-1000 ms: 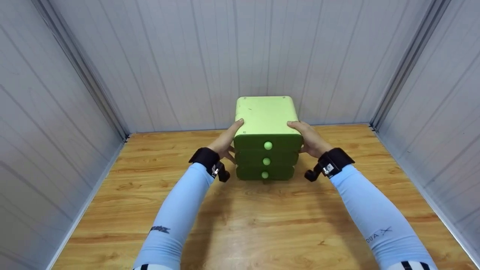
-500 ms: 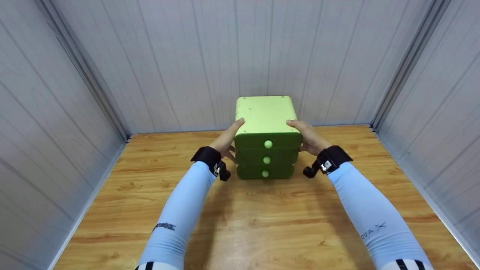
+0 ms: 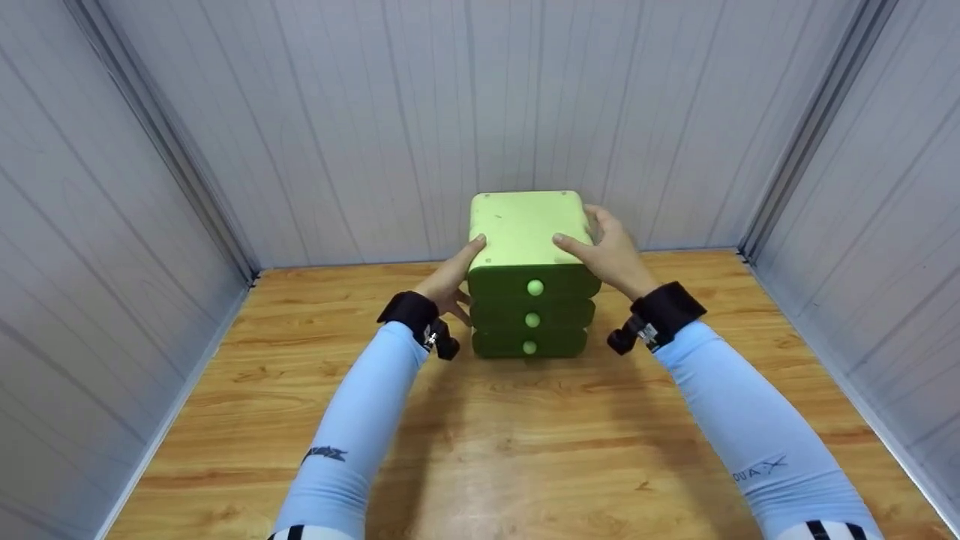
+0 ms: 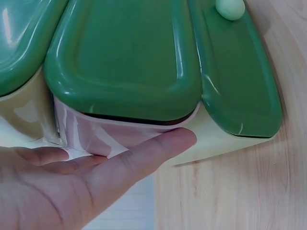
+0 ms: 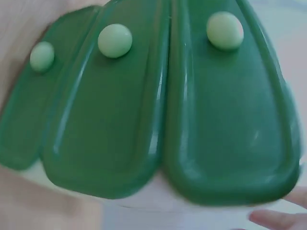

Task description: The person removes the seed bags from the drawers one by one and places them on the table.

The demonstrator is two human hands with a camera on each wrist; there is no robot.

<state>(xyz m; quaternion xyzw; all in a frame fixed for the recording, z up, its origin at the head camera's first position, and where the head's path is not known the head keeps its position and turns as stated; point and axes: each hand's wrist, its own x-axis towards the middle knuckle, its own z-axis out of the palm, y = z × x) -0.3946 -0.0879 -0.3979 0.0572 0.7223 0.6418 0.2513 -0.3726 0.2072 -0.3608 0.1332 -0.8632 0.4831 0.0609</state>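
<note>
A small drawer cabinet point(image 3: 529, 229) with a pale green top stands on the wooden surface, near the back wall. Its three dark green drawer fronts point(image 4: 134, 52) have round pale green knobs point(image 5: 115, 40), and all look pushed in. My left hand point(image 3: 452, 281) lies along the cabinet's left side, thumb on the top edge; in the left wrist view its fingers are straight against the side. At the cabinet's right, my right hand point(image 3: 615, 255) has its thumb over the top and its fingers extended toward the rear of the right side. Part of these fingers is hidden.
The wood-grain surface point(image 3: 510, 450) spreads in front of the cabinet and to both sides. Pale panel walls enclose it at the back point(image 3: 360, 135), the left point(image 3: 90, 262) and the right point(image 3: 877, 247).
My right hand has slid up and back along the cabinet's right side, its thumb farther inward on the top. The left hand and the cabinet look nearly unchanged.
</note>
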